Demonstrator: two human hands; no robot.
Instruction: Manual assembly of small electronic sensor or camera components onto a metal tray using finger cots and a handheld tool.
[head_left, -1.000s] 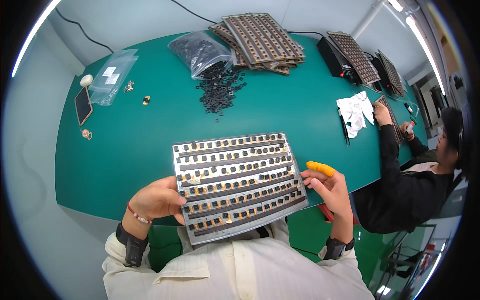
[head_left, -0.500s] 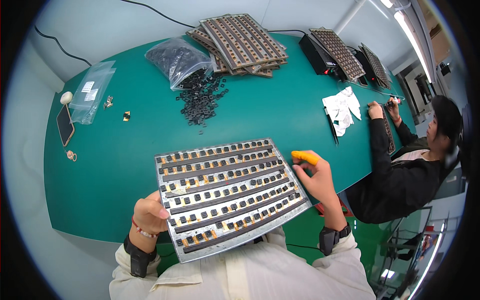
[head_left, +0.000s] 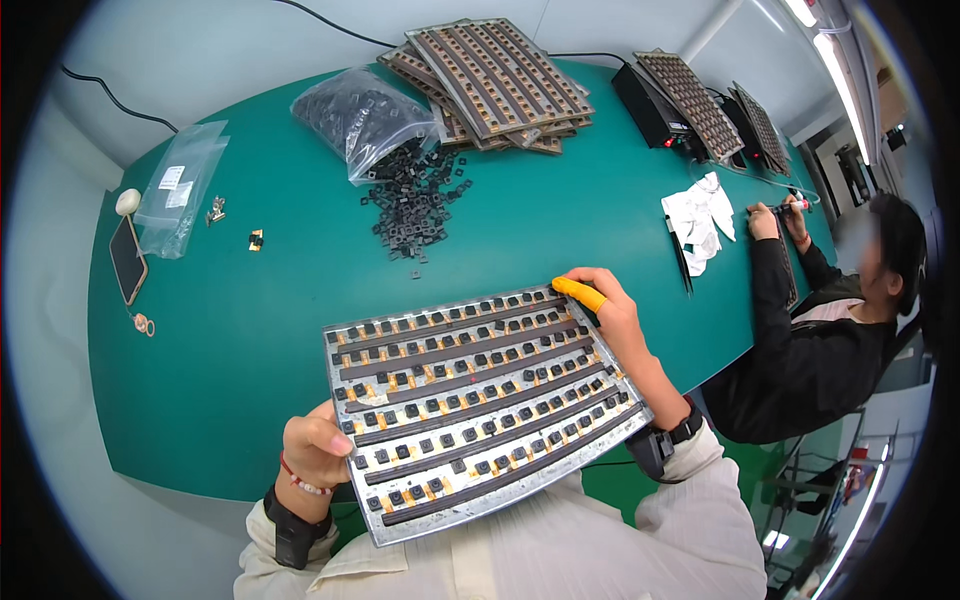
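Observation:
A metal tray (head_left: 490, 375) tilts in front of my body over the table's near edge. It carries rows of small black square parts on gold-coloured strips, with long dark bars between the rows. My left hand (head_left: 318, 448) is closed on its left edge, the thumb on top and the other fingers hidden beneath. At the far right corner, my right hand (head_left: 612, 308) is closed around the edge, its thumb out of sight. A yellow finger cot (head_left: 580, 293) covers one finger, whose tip rests by that corner.
Loose black square pieces (head_left: 412, 210) spill from a clear bag (head_left: 365, 122) on the green table (head_left: 230, 340). Stacked trays (head_left: 500, 80) lie behind. A phone (head_left: 127, 258) and plastic bags (head_left: 180, 195) are left; white tissue (head_left: 698, 215) and tweezers (head_left: 679, 257) lie right, near a co-worker (head_left: 825, 310).
My right hand has moved left from beside the tray onto its far right corner. The tray and my left hand have shifted slightly right and toward me.

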